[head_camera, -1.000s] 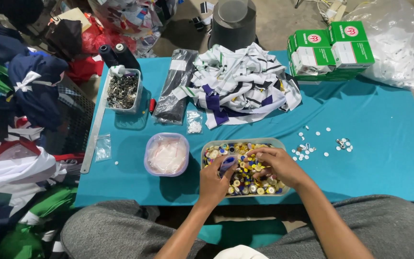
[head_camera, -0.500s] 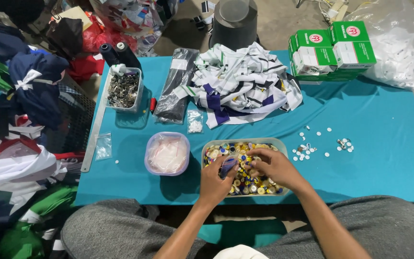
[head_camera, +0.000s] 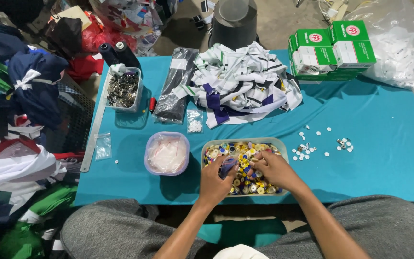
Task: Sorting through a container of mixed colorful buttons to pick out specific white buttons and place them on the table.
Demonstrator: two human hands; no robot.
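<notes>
- The left hand point(head_camera: 215, 180) has its grip closed on a small bluish-purple piece point(head_camera: 227, 166), held just over the near-left part of the clear tub point(head_camera: 207, 147); what exactly the piece is cannot be told.
- The right hand point(head_camera: 272, 169) rests in the tub with fingers curled down among the coloured round pieces point(head_camera: 243, 149); whether that grip is pinched on one of them cannot be told, as the fingertips are buried.
- Risk: both hands press at the near edge of a shallow, full tub that sits close to the front edge of the bench point(head_camera: 384, 134). A pull toward the lap could tip it and spill the pieces.
- Risk: the held piece is small; a loose pinch could drop it back into the mix, where it would be hard to find.
- Risk: the round container of pale packets point(head_camera: 166, 153) stands just beside the left wrist, so a sideways elbow move could knock it.
- Risk: loose white buttons point(head_camera: 307, 148) lie near the right forearm; a sweep of that arm could scatter them off the teal cover.
</notes>
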